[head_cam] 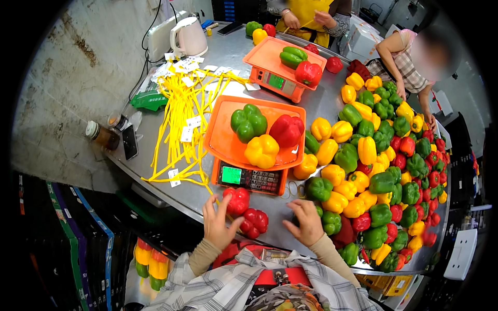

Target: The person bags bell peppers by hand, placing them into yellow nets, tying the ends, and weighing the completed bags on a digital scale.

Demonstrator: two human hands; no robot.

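My left hand (pixel 218 227) is at the table's front edge with fingers apart, beside two red bell peppers, one upper (pixel 237 201) and one lower (pixel 254 223). Whether its fingertips touch them is unclear. The end of a yellow strip (pixel 208 187) lies close to those fingers. To the right, my right hand (pixel 306 224) is spread and holds nothing, near the pile's green peppers (pixel 319 189). Ahead of both hands stands an orange digital scale (pixel 249 178). Its orange tray (pixel 221 124) carries a green pepper (pixel 249 123), a red pepper (pixel 287 131) and a yellow pepper (pixel 262 151).
A second orange scale (pixel 272 83) stands behind. Tagged yellow strips (pixel 175 128) cover the left, near a phone (pixel 130 142), a jar (pixel 102 135) and a kettle (pixel 189 37). Mixed peppers (pixel 367 182) fill the right. Two people work across the table. Black crates (pixel 70 241) stand lower left.
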